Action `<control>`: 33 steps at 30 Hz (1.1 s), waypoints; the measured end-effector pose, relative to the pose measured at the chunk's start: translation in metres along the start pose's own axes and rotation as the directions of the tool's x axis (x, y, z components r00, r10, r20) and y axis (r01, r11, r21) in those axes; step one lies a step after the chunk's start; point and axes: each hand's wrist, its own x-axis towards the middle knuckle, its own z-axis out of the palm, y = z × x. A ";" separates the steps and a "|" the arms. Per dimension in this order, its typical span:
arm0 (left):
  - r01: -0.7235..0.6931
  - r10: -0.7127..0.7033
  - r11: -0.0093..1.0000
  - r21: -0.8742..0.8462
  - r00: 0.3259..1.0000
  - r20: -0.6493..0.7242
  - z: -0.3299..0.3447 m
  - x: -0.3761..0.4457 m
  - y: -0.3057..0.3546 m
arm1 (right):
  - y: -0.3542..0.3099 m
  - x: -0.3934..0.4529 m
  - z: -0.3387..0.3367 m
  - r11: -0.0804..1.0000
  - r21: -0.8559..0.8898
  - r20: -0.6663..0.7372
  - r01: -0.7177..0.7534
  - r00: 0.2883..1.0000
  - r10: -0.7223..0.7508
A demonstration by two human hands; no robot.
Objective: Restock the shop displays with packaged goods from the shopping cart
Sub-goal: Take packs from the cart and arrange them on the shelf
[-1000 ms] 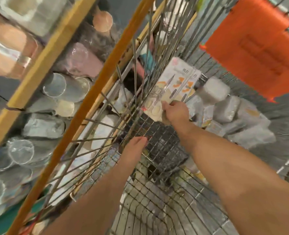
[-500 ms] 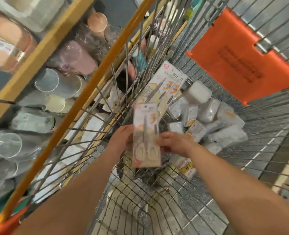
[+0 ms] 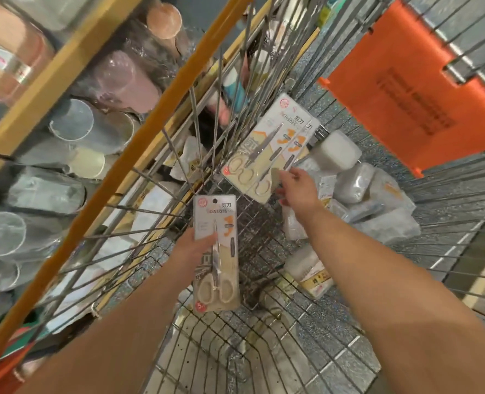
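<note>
The carded pack of cream-handled scissors [image 3: 217, 255] is nearest, upright above the wire shopping cart's floor [image 3: 264, 351], pinched at its upper left edge by the left hand [image 3: 194, 247], thumb over the front. Farther in, the right hand [image 3: 299, 189] reaches with fingers spread to the overlapping scissor packs [image 3: 266, 155] leaning on the cart's far mesh; whether it grips them I cannot tell. Best to take one card by its lower edge and lift it clear of the wires, sparing the clear-wrapped white blocks [image 3: 358, 183] beyond.
</note>
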 end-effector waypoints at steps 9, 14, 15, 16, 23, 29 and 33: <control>-0.022 0.021 1.000 0.007 0.998 0.053 0.005 -0.005 0.007 | 0.018 0.001 -0.019 0.997 -0.043 -0.129 0.071 0.989 -0.076; -0.003 0.002 1.000 0.028 0.999 0.038 -0.002 -0.002 0.008 | 0.069 -0.050 -0.066 0.971 0.152 0.082 -0.186 0.981 0.176; -0.010 0.009 0.999 0.036 0.999 0.048 -0.003 -0.002 0.007 | 0.077 -0.059 -0.067 0.943 0.195 0.164 -0.270 0.957 0.240; -0.023 0.020 0.998 0.058 0.998 0.062 -0.004 -0.002 0.005 | 0.081 -0.069 -0.065 0.916 0.213 0.264 -0.341 0.922 0.282; 0.117 -0.110 0.986 -0.118 0.992 0.068 0.005 -0.015 0.010 | 0.078 -0.090 -0.010 0.946 -0.161 0.491 -0.280 0.809 0.323; -0.010 0.009 1.000 0.013 0.999 0.035 0.001 -0.006 0.007 | 0.046 -0.086 0.008 0.947 -0.304 0.566 -0.104 0.780 0.268; -0.012 0.009 0.996 0.087 0.999 0.032 -0.008 -0.003 0.005 | 0.033 -0.049 0.010 0.978 -0.182 0.275 -0.100 0.950 0.148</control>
